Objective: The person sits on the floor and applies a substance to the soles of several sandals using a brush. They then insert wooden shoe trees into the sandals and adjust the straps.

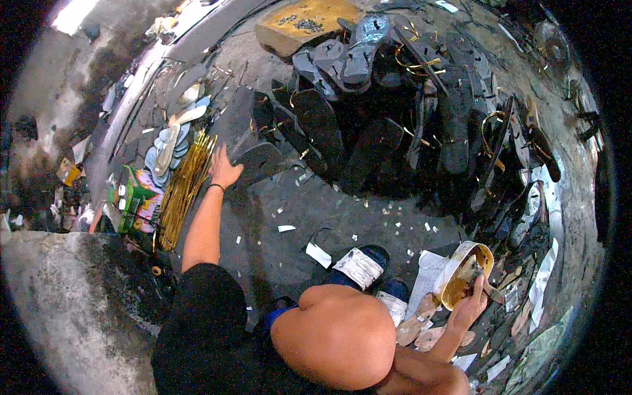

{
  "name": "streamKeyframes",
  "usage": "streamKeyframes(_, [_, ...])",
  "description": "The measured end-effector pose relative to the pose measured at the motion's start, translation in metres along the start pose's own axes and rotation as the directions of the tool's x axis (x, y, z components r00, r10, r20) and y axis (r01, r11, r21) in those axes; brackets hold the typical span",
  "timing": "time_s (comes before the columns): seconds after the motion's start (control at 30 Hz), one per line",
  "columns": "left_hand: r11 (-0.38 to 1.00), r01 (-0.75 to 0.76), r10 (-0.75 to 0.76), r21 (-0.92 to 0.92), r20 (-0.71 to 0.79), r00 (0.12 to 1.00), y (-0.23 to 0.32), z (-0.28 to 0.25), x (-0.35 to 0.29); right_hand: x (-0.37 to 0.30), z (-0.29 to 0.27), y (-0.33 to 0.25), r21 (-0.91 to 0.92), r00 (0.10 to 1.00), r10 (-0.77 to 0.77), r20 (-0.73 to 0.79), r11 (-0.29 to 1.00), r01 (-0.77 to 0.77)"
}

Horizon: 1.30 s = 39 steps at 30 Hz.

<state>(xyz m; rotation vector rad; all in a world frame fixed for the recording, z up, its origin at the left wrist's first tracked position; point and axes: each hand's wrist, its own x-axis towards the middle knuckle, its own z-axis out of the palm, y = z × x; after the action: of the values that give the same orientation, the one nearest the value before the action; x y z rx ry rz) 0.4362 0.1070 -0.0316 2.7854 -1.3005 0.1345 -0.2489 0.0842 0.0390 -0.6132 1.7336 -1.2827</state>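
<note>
My left hand (225, 168) reaches out with its fingers apart, between a bundle of thin golden strips (184, 191) and some flat dark soles (260, 161). Its fingertips are at the edge of the soles; whether they touch cannot be made out. Low on the right, my right hand (467, 308) is closed around a brush (492, 291) with a short flat handle. The brush's head lies inside a tilted pale yellow tub (449, 284), whose inner wall is smeared brown. Part of the brush is hidden by my fingers.
A large heap of dark sandals (382, 141) with golden straps fills the far middle and right. Behind it stands a wooden block (289, 33) with small metal bits on top. Pale blue soles (168, 151) are stacked at left. Paper (424, 276) and tan insoles (428, 329) lie by the tub.
</note>
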Motion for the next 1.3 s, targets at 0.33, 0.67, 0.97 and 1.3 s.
streamKeyframes(0.33, [0.837,-0.289,0.331,-0.465,0.009,0.943,0.112,-0.092,-0.148,0.053,-0.051,0.047,-0.864,0.885,-0.438,0.158,0.372,0.338])
streamKeyframes(0.67, [0.539,-0.346,0.740,-0.768,0.235,0.631,0.213,0.004,-0.251,-0.006,-0.102,0.025,-0.894,0.944,-0.122,0.306,0.305,0.329])
streamKeyframes(0.97, [0.498,-0.096,0.749,-0.862,0.371,0.549,0.293,0.029,-0.198,-0.025,-0.036,-0.043,-0.429,0.927,0.015,0.374,0.889,0.159])
streamKeyframes(1.3, [-0.071,0.845,0.624,-0.530,0.638,0.452,0.419,-0.092,-0.167,0.032,0.128,-0.079,-0.169,0.586,-0.695,0.417,0.574,0.801])
